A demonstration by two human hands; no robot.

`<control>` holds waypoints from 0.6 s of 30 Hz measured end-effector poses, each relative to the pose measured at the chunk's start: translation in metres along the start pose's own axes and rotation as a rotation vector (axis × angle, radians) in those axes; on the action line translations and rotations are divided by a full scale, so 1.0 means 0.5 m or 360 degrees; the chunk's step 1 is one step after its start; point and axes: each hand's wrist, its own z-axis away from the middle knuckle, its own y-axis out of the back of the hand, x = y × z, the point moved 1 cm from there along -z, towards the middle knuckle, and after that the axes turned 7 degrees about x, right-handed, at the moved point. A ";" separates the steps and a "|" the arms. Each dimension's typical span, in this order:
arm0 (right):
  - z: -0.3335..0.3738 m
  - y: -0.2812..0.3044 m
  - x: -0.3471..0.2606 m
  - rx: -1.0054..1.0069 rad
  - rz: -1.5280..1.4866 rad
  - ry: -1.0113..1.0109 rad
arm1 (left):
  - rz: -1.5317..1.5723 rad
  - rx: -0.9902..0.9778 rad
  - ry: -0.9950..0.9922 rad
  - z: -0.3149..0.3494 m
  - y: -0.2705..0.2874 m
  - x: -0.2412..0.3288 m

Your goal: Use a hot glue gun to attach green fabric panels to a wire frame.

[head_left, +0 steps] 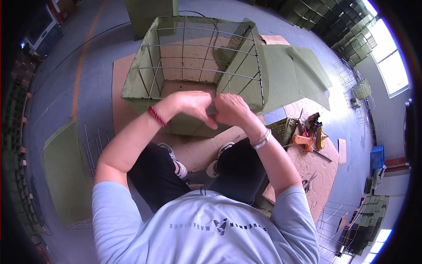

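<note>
A box of wire grid (200, 46) lined with green sheet stands in front of me, its barred side facing up. My left hand (191, 104) and my right hand (233, 110) meet at the middle of its near edge, above the green front panel (193, 125). The left fingers are bent together, with the thumb pointing toward the right hand. My right hand is closed in a pinch, knuckles up. Whatever lies between the fingers is hidden. Loose green sheet (303, 72) spreads out from the box's right side.
Cardboard (121, 79) lies under the box. To my right, an orange-handled glue gun (303, 141), scissors (309, 182) and a green basket (283, 132) rest on or by cardboard. A green panel (66, 171) lies at left. Another green box (149, 17) stands behind.
</note>
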 end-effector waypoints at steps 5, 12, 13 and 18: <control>0.010 0.017 0.031 -0.0190 -0.0249 0.0067 | 0.0252 -0.0006 0.0071 0.017 0.025 0.001; 0.107 0.002 0.002 0.0752 -0.0195 0.0474 | -0.0496 0.1755 -0.0208 0.139 -0.091 0.021; 0.098 0.006 0.002 0.0671 -0.0230 0.0422 | -0.0592 0.1756 -0.0191 0.133 -0.093 0.022; 0.031 0.000 0.004 0.0319 -0.0034 0.0142 | -0.0564 0.1774 -0.0203 0.090 -0.081 -0.015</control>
